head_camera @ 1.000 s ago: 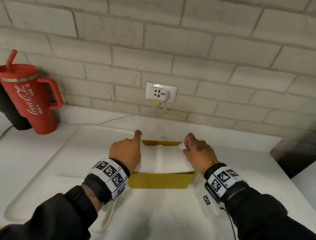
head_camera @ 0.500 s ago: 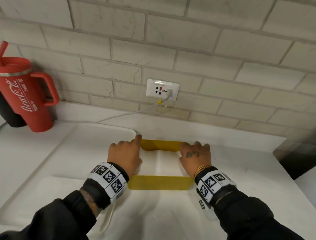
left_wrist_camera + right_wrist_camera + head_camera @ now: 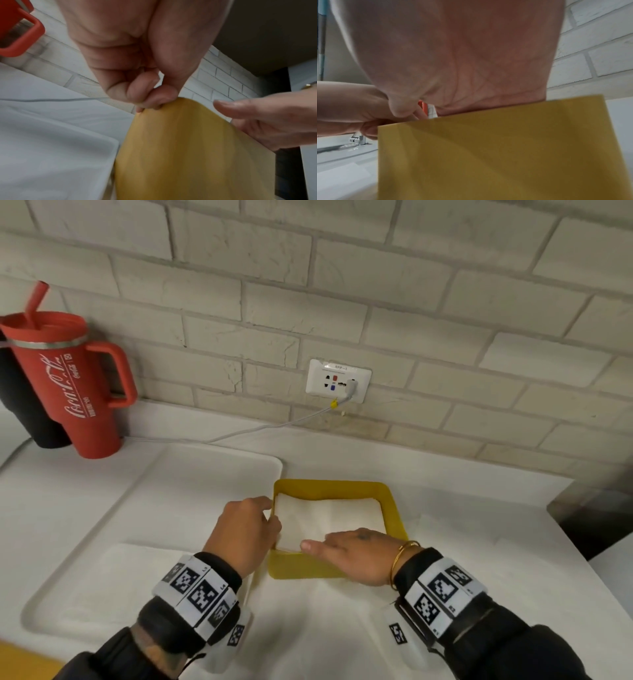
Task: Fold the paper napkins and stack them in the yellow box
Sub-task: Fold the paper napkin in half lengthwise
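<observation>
The yellow box [image 3: 394,510] stands on the white counter with folded white napkins [image 3: 329,517] stacked flat inside it. My left hand [image 3: 246,529] is at the box's left wall, its fingers curled. In the left wrist view its fingertips [image 3: 150,104] pinch the rim of the box [image 3: 188,148]. My right hand [image 3: 346,549] lies flat across the near edge, fingers straight and pointing left, resting on the top napkin. In the right wrist view the box wall [image 3: 488,155] hides those fingers.
A white tray [image 3: 164,474] lies left of the box with a loose white sheet [image 3: 137,573] on it. A red tumbler [image 3: 65,385] stands at the back left. A cable runs from the wall socket [image 3: 337,380]. The counter ends at a dark gap [image 3: 599,518] on the right.
My right hand swung from the box's right side to its near edge, fingers now pointing left. My left hand's fingers curled onto the left wall. The napkins lie lower in the box.
</observation>
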{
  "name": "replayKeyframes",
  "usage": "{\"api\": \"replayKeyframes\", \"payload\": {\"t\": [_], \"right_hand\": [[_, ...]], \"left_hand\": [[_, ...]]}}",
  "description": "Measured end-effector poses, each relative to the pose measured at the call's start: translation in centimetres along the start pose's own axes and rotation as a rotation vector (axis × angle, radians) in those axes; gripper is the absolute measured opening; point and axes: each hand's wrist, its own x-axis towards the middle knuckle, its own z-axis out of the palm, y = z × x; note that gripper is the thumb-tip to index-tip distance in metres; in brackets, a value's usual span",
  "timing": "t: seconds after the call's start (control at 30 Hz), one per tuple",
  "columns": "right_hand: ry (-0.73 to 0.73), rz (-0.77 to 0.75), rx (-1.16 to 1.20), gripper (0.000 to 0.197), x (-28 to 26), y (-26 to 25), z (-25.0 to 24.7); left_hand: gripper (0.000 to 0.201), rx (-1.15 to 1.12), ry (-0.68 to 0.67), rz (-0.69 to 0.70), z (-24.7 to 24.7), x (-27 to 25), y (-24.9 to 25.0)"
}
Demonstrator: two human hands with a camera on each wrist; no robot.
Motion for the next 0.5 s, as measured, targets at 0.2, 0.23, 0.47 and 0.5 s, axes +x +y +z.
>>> {"api": "replayKeyframes", "payload": {"t": [0.2, 0.23, 0.47, 0.5], "right_hand": [[-0.044, 0.059, 0.034, 0.078, 0.6, -0.3, -1.2], [-0.026, 0.061, 0.042, 0.079, 0.8, -0.3, -1.5], [-0.029, -0.064, 0.062, 0.066, 1.4, -4.3, -1.8], [-0.053, -0.059, 0.059, 0.062, 1.6, -4.9, -1.3]], "left_hand": [[0.031, -0.03, 0.013, -0.014, 0.2, -0.3, -0.1], [0.032, -0.039, 0.021, -0.015, 0.3, -0.4, -0.1], [0.03, -0.043, 0.046, 0.005, 1.1, -0.9, -0.1], [0.029, -0.044, 0.038, 0.007, 1.1, -0.9, -0.2]]}}
